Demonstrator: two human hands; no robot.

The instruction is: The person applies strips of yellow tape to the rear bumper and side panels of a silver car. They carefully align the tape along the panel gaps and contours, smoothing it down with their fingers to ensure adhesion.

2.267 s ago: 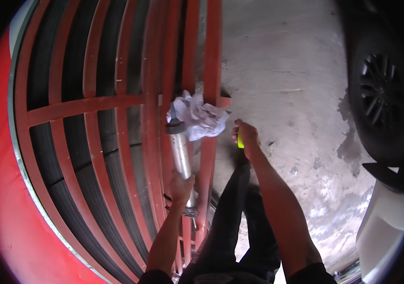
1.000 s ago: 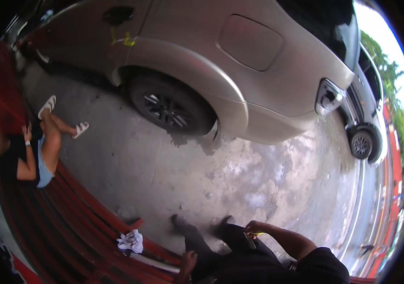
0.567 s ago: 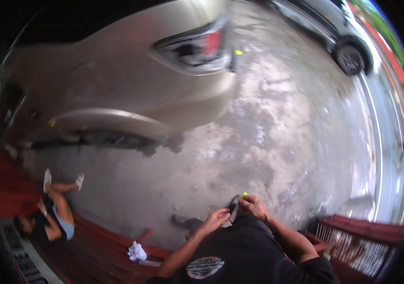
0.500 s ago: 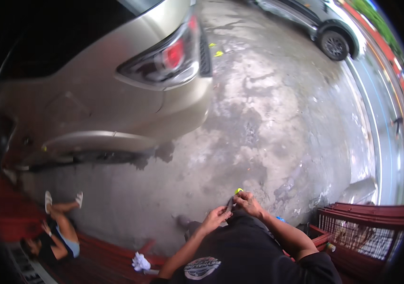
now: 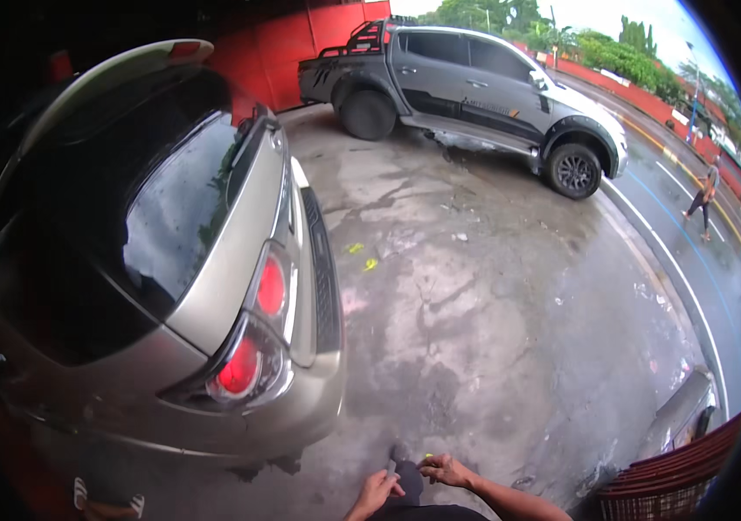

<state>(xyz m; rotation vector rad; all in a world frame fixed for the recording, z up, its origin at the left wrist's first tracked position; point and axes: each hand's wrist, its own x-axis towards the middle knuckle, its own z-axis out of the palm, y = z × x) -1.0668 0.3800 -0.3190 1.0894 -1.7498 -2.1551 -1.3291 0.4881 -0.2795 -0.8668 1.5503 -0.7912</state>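
Note:
At the bottom middle, my left hand is closed with a short, thin grey strip standing up from its fingers. My right hand is just to the right of it, fingers bent and drawn together; what they hold, if anything, is too small to name. A bit of bright yellow-green shows past the right fingertips, and I cannot tell whether it is held or lies on the ground. My dark-clothed knee is between and below the hands.
A beige car fills the left. A grey pickup stands at the back. Yellow scraps lie on the wet concrete. A red slatted bench is at lower right. Another person's sandalled feet show lower left; someone walks on the road.
The view has tilted up, so my hands sit lower in the picture and the whole pickup shows. My hands have come slightly apart; the left still holds the grey strip.

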